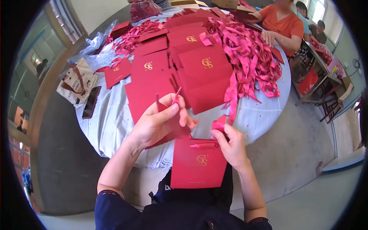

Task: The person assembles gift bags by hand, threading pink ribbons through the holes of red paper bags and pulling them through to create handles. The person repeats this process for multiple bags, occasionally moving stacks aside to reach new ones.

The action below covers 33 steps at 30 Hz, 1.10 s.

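Note:
A red paper gift bag [198, 172] with a gold logo hangs in front of my body, its top edge toward the table. My right hand [233, 148] is closed at the bag's upper right corner, pinching a pink ribbon [219, 123]. Raised above the bag's left side, my left hand [163, 117] pinches a ribbon end [178, 96] between thumb and forefinger, the other fingers bent. A short strip of ribbon [203, 145] lies across the bag near its top. Whether both hands hold the same ribbon is hidden by the fingers.
Stacked red bags [207, 76] cover the middle of the cloth-covered round table [103, 126]. A large heap of pink ribbons [253, 57] lies to their right. At left are a phone [91, 102], a canvas tote [76, 85] and clear plastic [96, 48]. A person in orange [281, 23] sits at far right.

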Tool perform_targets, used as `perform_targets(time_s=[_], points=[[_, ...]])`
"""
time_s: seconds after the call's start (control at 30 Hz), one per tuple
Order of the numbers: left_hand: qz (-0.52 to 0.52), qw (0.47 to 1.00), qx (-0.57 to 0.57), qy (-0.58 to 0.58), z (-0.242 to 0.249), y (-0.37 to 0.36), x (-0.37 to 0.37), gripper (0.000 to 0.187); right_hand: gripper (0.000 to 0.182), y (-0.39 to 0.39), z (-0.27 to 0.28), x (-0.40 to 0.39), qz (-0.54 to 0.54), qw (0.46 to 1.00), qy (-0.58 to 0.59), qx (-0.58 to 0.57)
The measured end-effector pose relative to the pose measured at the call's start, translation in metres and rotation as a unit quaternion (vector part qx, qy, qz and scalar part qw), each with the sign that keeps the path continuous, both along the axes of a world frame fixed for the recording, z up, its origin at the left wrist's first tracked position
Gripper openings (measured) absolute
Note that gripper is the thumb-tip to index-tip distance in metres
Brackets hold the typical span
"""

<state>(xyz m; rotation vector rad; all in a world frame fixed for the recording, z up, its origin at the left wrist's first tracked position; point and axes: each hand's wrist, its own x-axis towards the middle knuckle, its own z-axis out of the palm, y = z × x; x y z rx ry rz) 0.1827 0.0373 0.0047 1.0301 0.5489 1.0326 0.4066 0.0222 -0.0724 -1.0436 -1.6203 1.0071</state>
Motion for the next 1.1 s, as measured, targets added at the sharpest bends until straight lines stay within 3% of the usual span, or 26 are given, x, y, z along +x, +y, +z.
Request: perform_targets(time_s=[0.2, 0.27, 0.33, 0.4, 0.57, 0.67, 0.73, 0.8, 0.87, 1.0, 1.1], points=[[-0.058, 0.997, 0.014, -0.054, 0.005, 0.005, -0.021, 0.020, 0.010, 0.012, 0.041, -0.009, 0.057, 0.998, -0.014, 0.013], [-0.056, 0.997, 0.021, -0.054, 0.007, 0.007, -0.020, 0.020, 0.013, 0.021, 0.049, -0.022, 0.113, 0.976, 0.180, -0.055], [-0.032, 0.999, 0.009, -0.010, 0.008, 0.009, -0.021, 0.018, 0.012, 0.028, 0.059, -0.024, 0.122, 0.981, 0.130, -0.082], [-0.022, 1.000, 0.001, -0.005, 0.006, 0.012, -0.018, 0.018, 0.011, 0.032, 0.062, -0.035, 0.148, 0.959, 0.203, -0.134], [0.024, 0.995, 0.009, 0.098, 0.005, 0.015, -0.014, 0.025, 0.013, 0.046, 0.049, -0.046, 0.124, 0.947, 0.258, -0.144], [0.027, 0.981, 0.033, 0.190, 0.005, 0.011, -0.014, 0.039, 0.012, 0.052, 0.041, -0.042, 0.102, 0.901, 0.369, -0.202], [0.041, 0.934, 0.159, 0.318, 0.003, 0.009, -0.010, 0.044, 0.013, 0.050, 0.039, -0.037, 0.080, 0.903, 0.361, -0.218], [0.022, 0.918, 0.178, 0.354, -0.005, 0.011, -0.012, 0.046, 0.013, 0.048, 0.039, -0.037, 0.064, 0.897, 0.373, -0.229], [0.035, 0.852, 0.235, 0.466, -0.001, 0.010, -0.006, 0.045, 0.013, 0.047, 0.033, -0.036, 0.069, 0.892, 0.384, -0.229], [-0.035, 0.862, 0.162, 0.479, -0.003, 0.016, -0.001, 0.048, 0.013, 0.044, 0.033, -0.039, 0.048, 0.878, 0.418, -0.228], [-0.012, 0.869, 0.189, 0.458, -0.014, 0.015, 0.003, 0.042, 0.011, 0.042, 0.037, -0.040, 0.056, 0.855, 0.454, -0.244]])
